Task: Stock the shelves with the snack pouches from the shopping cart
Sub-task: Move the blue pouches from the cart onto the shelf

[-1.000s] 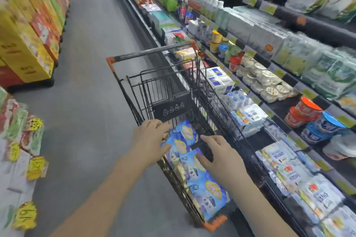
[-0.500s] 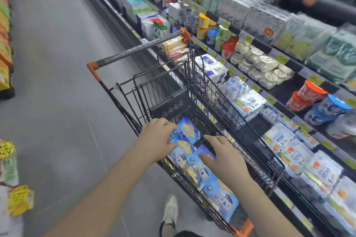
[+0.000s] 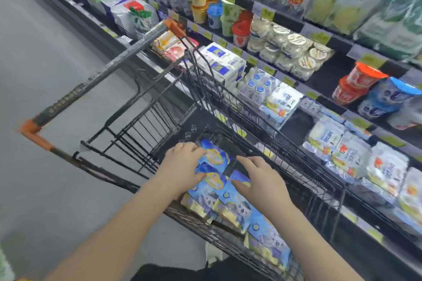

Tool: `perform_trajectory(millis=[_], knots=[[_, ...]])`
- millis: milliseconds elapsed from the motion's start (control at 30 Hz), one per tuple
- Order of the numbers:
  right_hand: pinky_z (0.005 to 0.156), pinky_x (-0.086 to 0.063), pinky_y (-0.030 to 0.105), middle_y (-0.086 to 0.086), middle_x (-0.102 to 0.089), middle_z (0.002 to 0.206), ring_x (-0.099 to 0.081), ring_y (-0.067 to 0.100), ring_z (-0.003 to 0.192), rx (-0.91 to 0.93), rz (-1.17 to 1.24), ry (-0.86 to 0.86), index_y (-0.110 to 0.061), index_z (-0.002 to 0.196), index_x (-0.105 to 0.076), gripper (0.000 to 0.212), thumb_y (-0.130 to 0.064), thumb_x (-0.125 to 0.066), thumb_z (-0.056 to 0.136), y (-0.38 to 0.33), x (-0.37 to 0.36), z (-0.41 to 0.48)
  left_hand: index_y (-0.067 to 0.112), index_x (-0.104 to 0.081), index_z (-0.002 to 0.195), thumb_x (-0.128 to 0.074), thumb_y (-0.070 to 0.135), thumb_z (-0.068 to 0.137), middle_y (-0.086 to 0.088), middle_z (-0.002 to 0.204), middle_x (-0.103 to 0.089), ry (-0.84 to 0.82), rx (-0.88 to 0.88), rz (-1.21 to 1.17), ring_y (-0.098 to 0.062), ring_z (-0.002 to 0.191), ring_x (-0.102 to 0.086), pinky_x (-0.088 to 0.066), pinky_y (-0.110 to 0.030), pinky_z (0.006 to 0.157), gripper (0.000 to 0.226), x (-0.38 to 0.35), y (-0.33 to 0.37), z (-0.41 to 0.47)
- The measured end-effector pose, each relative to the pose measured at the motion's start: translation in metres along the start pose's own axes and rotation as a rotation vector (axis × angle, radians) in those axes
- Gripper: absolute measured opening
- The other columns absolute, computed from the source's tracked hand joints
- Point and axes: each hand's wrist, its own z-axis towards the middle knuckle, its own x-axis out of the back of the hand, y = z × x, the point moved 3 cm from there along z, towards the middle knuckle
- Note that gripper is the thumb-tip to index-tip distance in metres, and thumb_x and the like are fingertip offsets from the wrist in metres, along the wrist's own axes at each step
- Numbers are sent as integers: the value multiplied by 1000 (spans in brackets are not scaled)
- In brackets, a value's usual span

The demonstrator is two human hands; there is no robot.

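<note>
Both forearms reach down into a black wire shopping cart. A row of blue snack pouches lies along the cart's floor, running from under the hands back toward the person.

The left hand is at the left edge of the farthest pouches. Its fingers bend over the top one and its thumb presses against the one below, so it grips them. The right hand lies flat on the pouch beside it, with its fingers straight and slightly spread, holding nothing.

Beyond the left hand stands the folded child seat, and farther out is the cart's handle with orange ends, over a grey floor.

To the right of the right hand, past the cart's wire side, run dark shelves. They hold white packs, small bottles, red tubs and a blue tub. Motion blur smears the shelves higher up.
</note>
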Motion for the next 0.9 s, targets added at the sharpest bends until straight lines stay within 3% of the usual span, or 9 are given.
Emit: perform_trajectory(millis=[333,600,733,900], knots=[[99,-45,33,-5,-41,149,-50,19,127,-324,70,-17,-35,156,-30,69,-57,-56,96,33,-27,-13,33,-42,145,-62,52,90,4,141,-44,-180,-274,110,-24,136,-38,-33,-39,112,62,-19,31,67],[100,-47,39,-3,-41,150,-49,21,130,-517,150,-26,-37,153,-34,66,-55,-59,94,17,-64,-22,29,-40,147,-61,53,91,2,148,-39,-301,-431,169,-24,139,-34,-36,-41,109,64,-50,21,87],[90,-51,36,-5,-46,144,-54,21,121,-565,224,-40,-39,152,-33,65,-53,-60,94,16,-89,-19,30,-37,149,-62,53,90,1,148,-40,-373,-397,121,-25,138,-36,-40,-40,109,68,-74,2,94],[76,-44,31,-6,-48,138,-58,21,111,-593,257,-91,-39,153,-33,64,-53,-59,96,24,-129,-10,26,-40,150,-69,52,86,-4,148,-45,-525,-247,-25,-24,137,-42,-38,-36,112,74,-128,-32,106]])
